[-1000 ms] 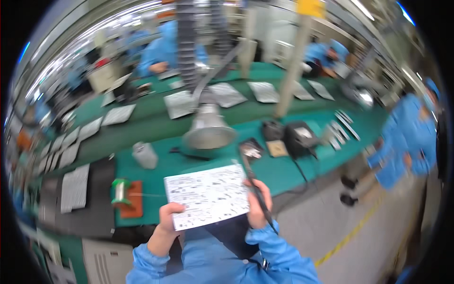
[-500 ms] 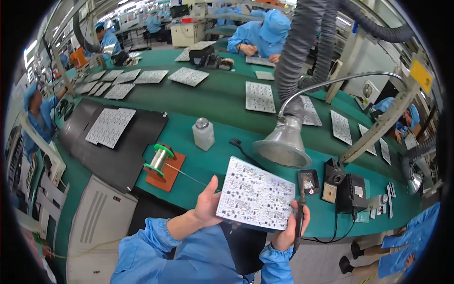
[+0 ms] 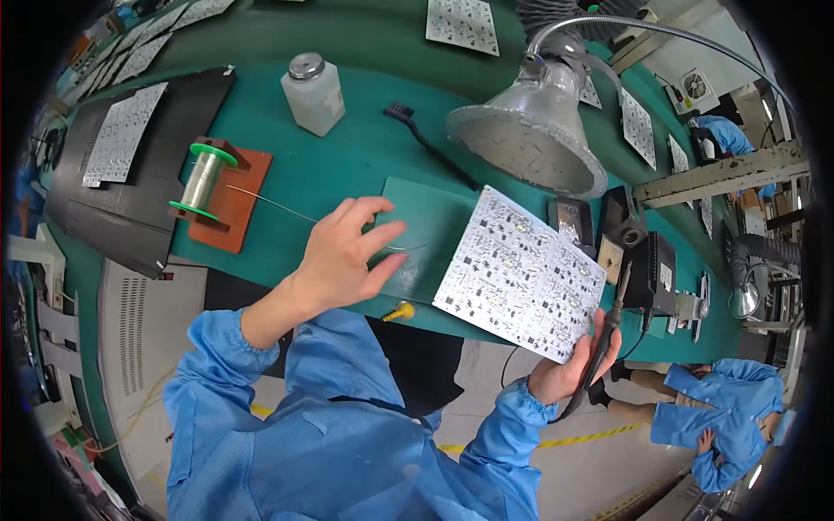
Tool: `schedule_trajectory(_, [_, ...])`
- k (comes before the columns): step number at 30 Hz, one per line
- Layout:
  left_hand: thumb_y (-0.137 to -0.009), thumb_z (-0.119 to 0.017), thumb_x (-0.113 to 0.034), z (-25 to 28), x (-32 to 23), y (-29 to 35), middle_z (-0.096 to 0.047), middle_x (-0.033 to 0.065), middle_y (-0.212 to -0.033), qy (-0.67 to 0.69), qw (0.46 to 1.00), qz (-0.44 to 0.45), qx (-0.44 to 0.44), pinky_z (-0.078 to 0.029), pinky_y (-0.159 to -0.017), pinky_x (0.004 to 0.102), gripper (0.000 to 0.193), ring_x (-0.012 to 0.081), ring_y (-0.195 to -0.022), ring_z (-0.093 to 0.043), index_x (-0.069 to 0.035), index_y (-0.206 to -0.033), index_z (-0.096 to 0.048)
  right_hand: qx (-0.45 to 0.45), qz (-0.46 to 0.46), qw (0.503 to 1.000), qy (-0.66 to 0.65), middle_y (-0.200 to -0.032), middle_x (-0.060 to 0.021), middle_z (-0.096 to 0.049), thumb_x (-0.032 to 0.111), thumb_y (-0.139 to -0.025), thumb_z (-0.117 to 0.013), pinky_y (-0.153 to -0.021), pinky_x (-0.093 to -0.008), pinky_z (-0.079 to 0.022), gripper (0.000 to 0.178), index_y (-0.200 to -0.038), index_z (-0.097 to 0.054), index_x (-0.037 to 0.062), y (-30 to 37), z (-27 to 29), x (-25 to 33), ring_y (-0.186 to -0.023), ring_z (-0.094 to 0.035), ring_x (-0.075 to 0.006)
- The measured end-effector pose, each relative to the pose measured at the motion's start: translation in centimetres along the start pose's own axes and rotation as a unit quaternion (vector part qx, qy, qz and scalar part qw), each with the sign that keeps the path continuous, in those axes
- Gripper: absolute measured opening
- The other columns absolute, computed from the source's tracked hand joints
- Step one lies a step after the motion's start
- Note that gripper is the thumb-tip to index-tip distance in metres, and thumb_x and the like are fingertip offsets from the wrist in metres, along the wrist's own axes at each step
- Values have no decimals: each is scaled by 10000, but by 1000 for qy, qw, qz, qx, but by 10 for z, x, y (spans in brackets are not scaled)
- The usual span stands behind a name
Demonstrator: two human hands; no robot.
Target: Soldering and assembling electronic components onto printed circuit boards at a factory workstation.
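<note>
My left hand [image 3: 343, 256] hovers over the near table edge, fingers spread, with nothing visibly gripped. Thin solder wire [image 3: 282, 207] runs from a spool [image 3: 202, 181] on a brown stand [image 3: 246, 204] to behind that hand, and its end shows past the fingers. In my right hand [image 3: 573, 373] is the lower right corner of a white circuit board panel [image 3: 524, 278], tilted and dotted with small dark parts. The same hand also grips a soldering iron [image 3: 598, 360], its tip pointing away from me. Part of the right fingers is hidden behind the board and iron.
A green mat [image 3: 417, 213] lies beyond my left hand, near a yellow-tipped piece [image 3: 400, 311]. Farther off are a white bottle [image 3: 314, 95], a black brush [image 3: 430, 148] and a metal fume hood [image 3: 530, 130]. Right stands a black soldering station [image 3: 650, 269]; a person [image 3: 721, 417] is beyond.
My left hand has let go of the board and moved left toward the solder wire. The right hand has shifted right with the board and iron. The view has tipped downward.
</note>
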State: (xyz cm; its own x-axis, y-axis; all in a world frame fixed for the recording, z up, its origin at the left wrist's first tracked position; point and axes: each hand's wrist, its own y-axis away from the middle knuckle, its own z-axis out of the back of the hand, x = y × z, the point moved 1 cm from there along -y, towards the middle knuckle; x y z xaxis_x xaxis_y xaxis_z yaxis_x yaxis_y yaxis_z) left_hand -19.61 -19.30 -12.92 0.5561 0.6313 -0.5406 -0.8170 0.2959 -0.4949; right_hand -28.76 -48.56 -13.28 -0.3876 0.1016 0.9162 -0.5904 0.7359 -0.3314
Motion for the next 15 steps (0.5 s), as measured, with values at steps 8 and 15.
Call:
schedule_trajectory(8, [-734, -681, -11, -6, 5, 5, -544, 78, -816, 67, 997, 38, -12, -445, -554, 307, 129, 212, -698, -552, -27, -738, -554, 27, -25, 998, 45, -1291, -241, -491, -10, -878, -417, -1013, -449, -416, 460, -1331, -341, 19, 12, -12, -2, -1192, -505, -306])
schedule_trajectory(15, [-827, -643, 25, 32, -4, 23, -537, -20, -615, 367, 898, 235, -58, -312, -453, 169, 125, -16, -526, -429, 4, -743, -553, 171, 35, 973, 148, -1281, -234, -515, -12, -895, -462, -1031, -408, -355, 426, -1312, -381, 10, 23, -50, -16, -1185, -508, -285])
